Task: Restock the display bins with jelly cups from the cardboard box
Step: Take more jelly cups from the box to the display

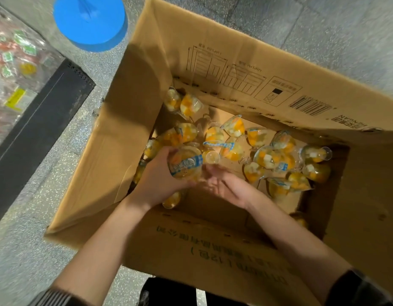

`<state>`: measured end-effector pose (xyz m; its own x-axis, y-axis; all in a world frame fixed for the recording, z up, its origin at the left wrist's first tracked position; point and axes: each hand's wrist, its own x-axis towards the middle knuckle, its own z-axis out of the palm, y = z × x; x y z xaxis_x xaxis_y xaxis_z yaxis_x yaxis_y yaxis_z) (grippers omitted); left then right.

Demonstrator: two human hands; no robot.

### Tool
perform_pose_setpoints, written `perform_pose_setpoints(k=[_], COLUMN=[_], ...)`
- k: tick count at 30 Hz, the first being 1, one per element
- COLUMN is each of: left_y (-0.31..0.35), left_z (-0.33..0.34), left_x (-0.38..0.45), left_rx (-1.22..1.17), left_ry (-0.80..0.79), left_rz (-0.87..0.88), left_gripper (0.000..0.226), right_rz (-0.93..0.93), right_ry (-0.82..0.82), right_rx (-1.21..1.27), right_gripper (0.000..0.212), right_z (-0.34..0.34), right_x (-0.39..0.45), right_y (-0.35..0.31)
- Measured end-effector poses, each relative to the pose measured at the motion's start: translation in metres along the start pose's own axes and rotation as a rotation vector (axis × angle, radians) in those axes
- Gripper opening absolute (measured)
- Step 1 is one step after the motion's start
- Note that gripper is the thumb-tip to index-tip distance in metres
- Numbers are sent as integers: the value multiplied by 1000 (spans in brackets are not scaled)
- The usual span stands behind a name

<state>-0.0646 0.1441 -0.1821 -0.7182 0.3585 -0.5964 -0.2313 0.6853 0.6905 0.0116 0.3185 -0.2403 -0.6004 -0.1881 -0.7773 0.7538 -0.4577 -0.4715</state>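
Note:
A big open cardboard box (213,69) stands on the floor, its bottom strewn with several clear jelly cups (270,157) of orange and white fruit. Both my hands reach down into it. My left hand (158,180) grips one or more jelly cups (185,166) with a blue-and-white lid. My right hand (224,184) is blurred just right of them, palm up with the fingers loosely spread beside the held cups. I cannot tell whether it touches them. At the far left a clear display bin (16,69) holds wrapped sweets.
A round blue stool or tub (90,23) stands on the speckled grey floor beyond the box's left flap. The bin sits on a black shelf base (36,120) at the left. The box flaps stand up on all sides.

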Motion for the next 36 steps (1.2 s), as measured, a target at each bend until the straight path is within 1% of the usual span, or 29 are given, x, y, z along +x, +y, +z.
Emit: perform_pose_setpoints(k=[1, 2, 3, 4, 5, 7, 8, 9, 11, 13, 16, 18, 20, 22, 25, 27, 30, 31, 33, 36], left_y=[-1, -3, -6, -9, -12, -16, -17, -16, -16, -15, -10, -5, 1, 11, 37, 65, 124, 146, 190, 244], left_z=[-1, -1, -2, -2, -2, -1, 0, 0, 1, 2, 2, 2, 2, 4, 8, 14, 26, 32, 45, 76], left_x=[1, 2, 3, 5, 6, 8, 8, 7, 7, 5, 3, -1, -5, -9, -16, -21, -38, -47, -69, -100], left_rx=[-4, -4, 11, 36, 64, 100, 114, 131, 191, 215, 170, 161, 118, 36, -54, -96, -154, -204, -270, -275], left_ry=[64, 118, 159, 190, 213, 234, 228, 217, 203, 209, 219, 191, 163, 141, 97, 67, -8, -56, -189, -345], left_rz=[2, -2, -8, -12, -18, -42, -63, -81, -90, -70, -23, -19, -17, 21, 109, 171, 277, 330, 461, 629], left_gripper=[82, 82, 81, 80, 78, 71, 68, 67, 68, 69, 73, 76, 81, 82, 81, 83, 85, 81, 75, 76], right_rz=[-47, -125, -218, -291, -305, -173, -128, -111, -48, -3, -59, -47, -51, -92, -169, -273, -427, -491, -632, -800], right_ry=[111, 270, 404, 438, 410, 340, 347, 374, 452, 479, 472, 522, 598, 648, 640, 606, 596, 598, 588, 602], right_rx=[-173, -495, -890, -1222, -1454, -1719, -1820, -1889, -1948, -1884, -1673, -1431, -1099, -821, -466, -290, -115, -44, 147, 349], right_gripper=[49, 47, 50, 55, 63, 73, 71, 63, 51, 55, 63, 63, 52, 43, 37, 44, 73, 80, 85, 98], right_z=[-2, -6, -14, -20, -23, -27, -25, -23, -19, -21, -25, -27, -30, -33, -26, -23, -20, -18, -14, -4], right_x=[10, 20, 32, 44, 54, 72, 78, 83, 88, 85, 64, 41, 13, -22, -84, -129, -198, -221, -262, -325], right_y=[-5, -8, -8, -7, -6, 1, 6, 11, 18, 26, 31, 24, 10, -7, -29, -39, -47, -47, -45, -39])
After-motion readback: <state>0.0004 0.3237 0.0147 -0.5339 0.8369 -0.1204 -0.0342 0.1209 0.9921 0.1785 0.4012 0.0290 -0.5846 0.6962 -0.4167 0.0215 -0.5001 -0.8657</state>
